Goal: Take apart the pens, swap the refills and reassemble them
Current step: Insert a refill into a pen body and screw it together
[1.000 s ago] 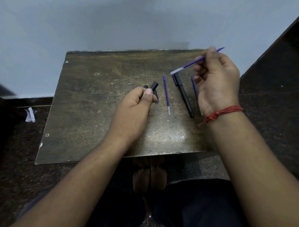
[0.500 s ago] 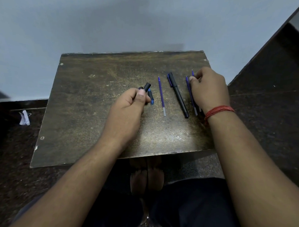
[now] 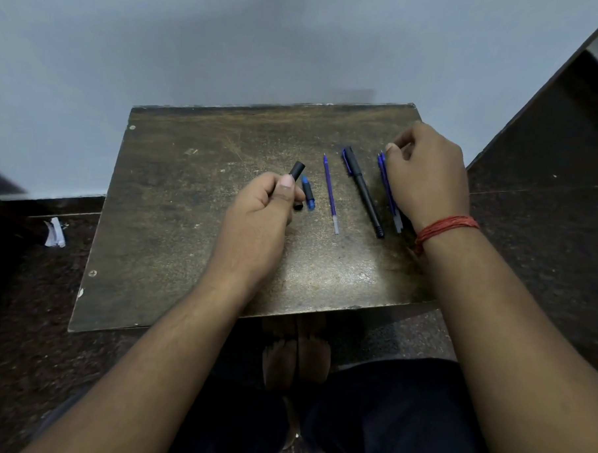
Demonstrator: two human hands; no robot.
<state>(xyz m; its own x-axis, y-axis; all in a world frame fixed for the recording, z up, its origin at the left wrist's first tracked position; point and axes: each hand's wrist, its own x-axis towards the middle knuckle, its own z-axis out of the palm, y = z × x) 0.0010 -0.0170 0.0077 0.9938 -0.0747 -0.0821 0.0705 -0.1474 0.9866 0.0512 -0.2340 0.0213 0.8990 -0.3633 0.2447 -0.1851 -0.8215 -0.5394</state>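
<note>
My left hand [image 3: 260, 217] is closed around a short black pen barrel piece [image 3: 297, 169], whose end sticks up past my thumb. Just right of it a small black and blue pen part [image 3: 308, 194] lies on the wooden table [image 3: 173, 255]. Further right, one blue refill [image 3: 330, 193] lies alone. A black capped pen [image 3: 362, 191] lies beside it. Two blue refills [image 3: 387, 190] lie together at the right. My right hand [image 3: 428, 177] rests over them, thumb and fingertips pinched at their far ends. Their right sides are hidden under my palm.
The small table stands against a pale wall; its right edge runs close to my right hand. A dark stone ledge [image 3: 551, 151] rises on the right. A white paper scrap [image 3: 55, 233] lies on the dark floor at left. My feet [image 3: 295, 356] show below the table's front edge.
My right hand has come down from the air and laid its blue refill beside the other one at the right. My left hand has held the black barrel piece throughout.
</note>
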